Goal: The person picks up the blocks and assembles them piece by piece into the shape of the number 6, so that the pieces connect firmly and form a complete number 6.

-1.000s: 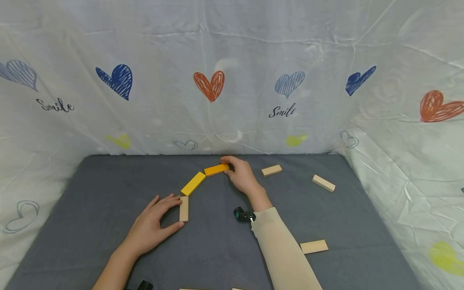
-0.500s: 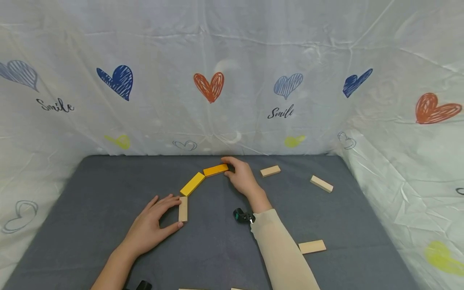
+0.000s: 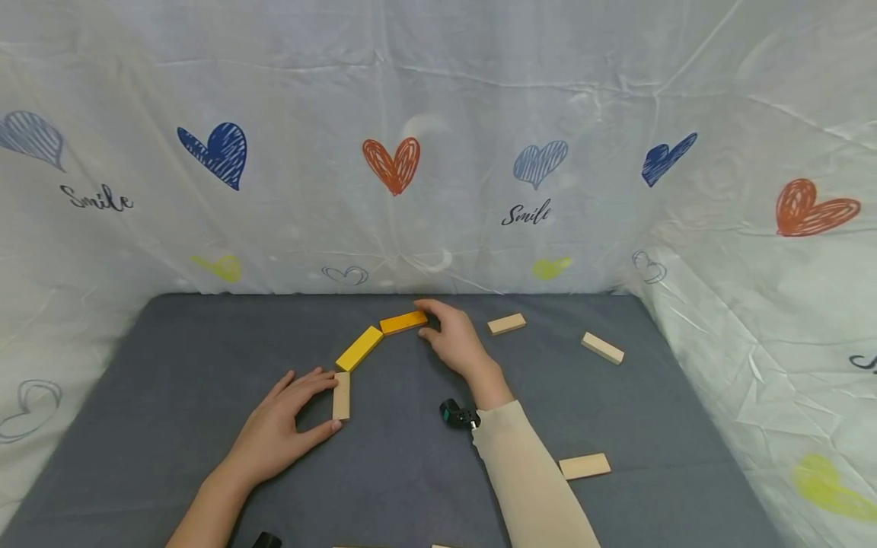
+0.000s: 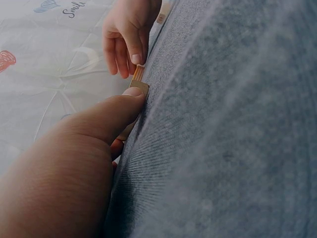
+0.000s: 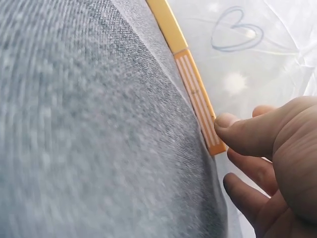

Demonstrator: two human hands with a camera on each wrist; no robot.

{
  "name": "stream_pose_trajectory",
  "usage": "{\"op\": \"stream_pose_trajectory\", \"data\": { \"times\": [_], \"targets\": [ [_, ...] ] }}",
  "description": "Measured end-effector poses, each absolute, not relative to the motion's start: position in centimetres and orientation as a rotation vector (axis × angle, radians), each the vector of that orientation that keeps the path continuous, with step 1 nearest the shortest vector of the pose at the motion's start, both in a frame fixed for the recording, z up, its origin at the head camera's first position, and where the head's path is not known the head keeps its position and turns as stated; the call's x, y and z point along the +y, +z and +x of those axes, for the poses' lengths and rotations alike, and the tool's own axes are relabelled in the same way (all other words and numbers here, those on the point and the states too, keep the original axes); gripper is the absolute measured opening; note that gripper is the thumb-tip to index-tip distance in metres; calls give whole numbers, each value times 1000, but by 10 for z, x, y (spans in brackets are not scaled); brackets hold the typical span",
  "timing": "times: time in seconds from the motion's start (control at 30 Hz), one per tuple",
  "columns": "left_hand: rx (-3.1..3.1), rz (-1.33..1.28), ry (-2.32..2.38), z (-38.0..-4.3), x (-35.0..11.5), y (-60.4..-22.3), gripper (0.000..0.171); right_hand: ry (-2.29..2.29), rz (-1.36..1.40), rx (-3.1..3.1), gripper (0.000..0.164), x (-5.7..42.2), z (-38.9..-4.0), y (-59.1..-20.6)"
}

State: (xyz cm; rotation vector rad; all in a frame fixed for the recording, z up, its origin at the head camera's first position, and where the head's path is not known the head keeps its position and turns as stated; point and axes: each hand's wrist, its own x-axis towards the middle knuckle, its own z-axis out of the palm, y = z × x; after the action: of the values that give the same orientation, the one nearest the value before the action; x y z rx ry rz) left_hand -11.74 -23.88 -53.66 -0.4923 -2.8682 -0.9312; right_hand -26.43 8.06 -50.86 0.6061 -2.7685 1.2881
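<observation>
A plain wooden block [image 3: 340, 396] lies on the grey cloth, and my left hand [image 3: 327, 402] pinches it lengthwise, fingers at its far end and thumb at its near end. In the left wrist view the thumb [image 4: 116, 106] presses on the block's end [image 4: 139, 86]. From this block a yellow block [image 3: 358, 348] and an orange block [image 3: 403, 323] run up and to the right in an arc. My right hand [image 3: 423, 320] pinches the orange block's right end. The right wrist view shows its thumb [image 5: 245, 131] against the orange block [image 5: 198, 99], with the yellow block [image 5: 166, 22] beyond.
Loose plain blocks lie to the right of the arc [image 3: 507, 323], at the far right [image 3: 603, 348] and beside my right sleeve [image 3: 584, 466]. A white sheet printed with hearts [image 3: 438, 152] walls in the back and both sides of the cloth.
Only the view has drifted slightly. Both hands stay on the same blocks, and the blocks have not moved.
</observation>
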Motion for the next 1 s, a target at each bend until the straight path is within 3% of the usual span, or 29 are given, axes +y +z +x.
{"op": "stream_pose_trajectory", "data": {
  "times": [1.0],
  "targets": [
    [-2856,-492,-940,-115,-239,-535,73,1174,545,-2788,51,127,-247,-493]
  ]
}}
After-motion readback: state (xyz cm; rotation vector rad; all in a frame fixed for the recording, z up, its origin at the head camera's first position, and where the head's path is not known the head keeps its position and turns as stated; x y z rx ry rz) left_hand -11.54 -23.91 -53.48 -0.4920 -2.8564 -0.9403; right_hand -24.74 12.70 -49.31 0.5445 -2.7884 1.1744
